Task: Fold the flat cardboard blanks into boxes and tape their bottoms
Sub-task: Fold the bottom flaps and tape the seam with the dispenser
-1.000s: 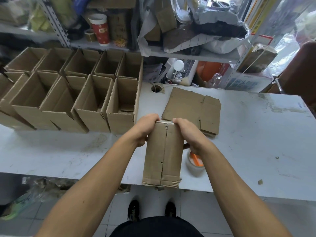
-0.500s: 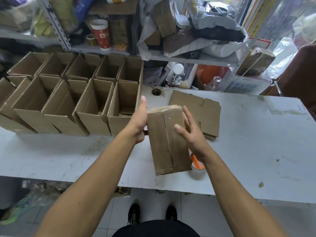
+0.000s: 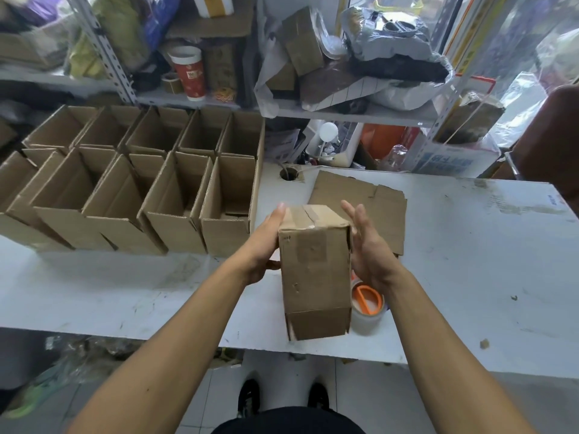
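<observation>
Cardboard formed the folded box held above the white table, its taped bottom turned up and away from the person, its open end toward the near table edge. The left hand pressed flat against the box's left side, fingers straight and together, fingertips reaching the taped end. The right hand stood at the box's right side with straight, slightly spread fingers; whether its palm touched the cardboard could not be told. Just right of the box, partly hidden behind it, a tape roll with an orange core sat on the table. Beyond the box lay a stack of flat blanks. Left of the box, finished open boxes stood upright in 2 rows on the table, packed side by side. Behind the box rose cluttered shelves.
</observation>
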